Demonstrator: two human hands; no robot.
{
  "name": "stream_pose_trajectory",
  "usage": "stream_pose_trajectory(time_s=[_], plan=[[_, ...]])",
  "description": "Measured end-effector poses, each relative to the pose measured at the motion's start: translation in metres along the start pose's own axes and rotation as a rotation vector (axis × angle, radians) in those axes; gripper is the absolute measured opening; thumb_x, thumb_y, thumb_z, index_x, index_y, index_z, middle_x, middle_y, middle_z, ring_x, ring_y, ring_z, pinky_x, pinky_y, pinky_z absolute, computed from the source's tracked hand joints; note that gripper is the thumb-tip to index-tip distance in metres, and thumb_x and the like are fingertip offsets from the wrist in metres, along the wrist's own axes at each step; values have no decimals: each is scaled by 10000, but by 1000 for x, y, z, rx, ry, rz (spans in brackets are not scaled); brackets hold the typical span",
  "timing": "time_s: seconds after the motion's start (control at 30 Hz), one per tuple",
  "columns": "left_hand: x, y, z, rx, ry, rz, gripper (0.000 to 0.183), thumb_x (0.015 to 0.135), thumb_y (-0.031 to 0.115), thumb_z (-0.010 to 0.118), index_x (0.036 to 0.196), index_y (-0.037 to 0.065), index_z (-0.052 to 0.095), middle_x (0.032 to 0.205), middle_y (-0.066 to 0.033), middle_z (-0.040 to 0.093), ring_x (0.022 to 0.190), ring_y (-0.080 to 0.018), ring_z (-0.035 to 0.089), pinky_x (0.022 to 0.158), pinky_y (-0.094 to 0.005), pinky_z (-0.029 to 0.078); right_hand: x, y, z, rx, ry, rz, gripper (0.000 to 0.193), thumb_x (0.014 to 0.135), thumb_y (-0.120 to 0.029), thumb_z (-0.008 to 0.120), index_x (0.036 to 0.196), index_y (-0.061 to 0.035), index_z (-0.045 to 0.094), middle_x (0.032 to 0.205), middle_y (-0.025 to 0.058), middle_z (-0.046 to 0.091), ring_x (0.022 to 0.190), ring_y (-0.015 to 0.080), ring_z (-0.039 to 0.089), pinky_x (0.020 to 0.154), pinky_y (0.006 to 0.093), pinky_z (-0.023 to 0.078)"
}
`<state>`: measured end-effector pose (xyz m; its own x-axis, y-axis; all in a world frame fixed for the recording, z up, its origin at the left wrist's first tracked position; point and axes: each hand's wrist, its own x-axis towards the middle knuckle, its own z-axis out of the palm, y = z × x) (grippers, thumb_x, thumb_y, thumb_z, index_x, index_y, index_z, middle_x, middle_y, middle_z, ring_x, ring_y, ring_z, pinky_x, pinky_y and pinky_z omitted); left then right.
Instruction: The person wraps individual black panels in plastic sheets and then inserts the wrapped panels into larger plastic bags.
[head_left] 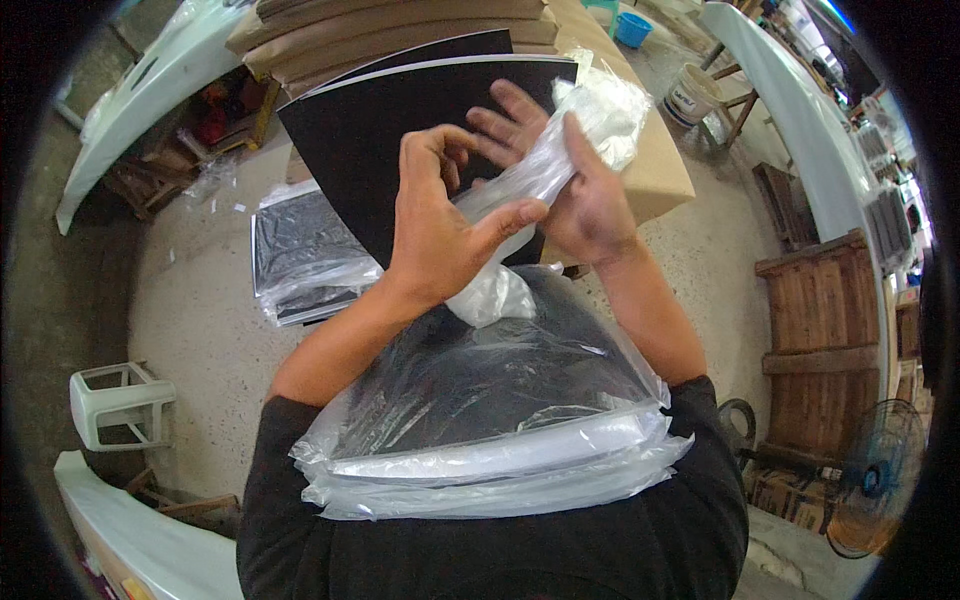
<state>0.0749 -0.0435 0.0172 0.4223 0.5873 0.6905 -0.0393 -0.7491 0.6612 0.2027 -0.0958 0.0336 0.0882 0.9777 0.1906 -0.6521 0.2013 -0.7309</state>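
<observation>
A twisted bunch of clear plastic film (535, 180) runs between my hands, over a black sheet (340, 140). My left hand (435, 225) has its fingers curled and its thumb laid over the film, gripping it. On the other side, my right hand (590, 205) has its fingers spread, with the film lying across it between thumb and fingers; it is slightly blurred. Close to my body is a stack of black sheets in a clear plastic bag (480, 390), its pale edges facing me. The loose lower end of the bunched film hangs over this stack.
Brown paper-wrapped stacks (400, 30) stand beyond the black sheet. Another plastic-wrapped stack (310, 240) lies lower at left, above a white stool (122, 405). At right are a wooden pallet (820, 340), a fan (872, 478) and a white bucket (692, 95).
</observation>
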Motion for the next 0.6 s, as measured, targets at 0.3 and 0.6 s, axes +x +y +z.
stream_pose_trajectory(time_s=[0.3, 0.6], plan=[[4, -32, -20, -379, -171, -560, 227, 874, 224, 468, 846, 33, 587, 683, 31, 536, 595, -40, 446, 561, -189, 371, -5, 26, -24, 21, 289, -30, 326, 776, -69, 576, 1082, -41, 466, 1010, 85, 547, 929, 192, 526, 808, 330, 423], [4, -22, -14, 9, 70, -232, 248, 762, 134, 621, 952, 10, 520, 866, -25, 556, 785, -76, 490, 699, -211, 384, -7, 33, -22, -71, 283, -109, 346, 762, -68, 589, 1082, -35, 461, 1025, 59, 546, 964, 187, 506, 853, 328, 385]])
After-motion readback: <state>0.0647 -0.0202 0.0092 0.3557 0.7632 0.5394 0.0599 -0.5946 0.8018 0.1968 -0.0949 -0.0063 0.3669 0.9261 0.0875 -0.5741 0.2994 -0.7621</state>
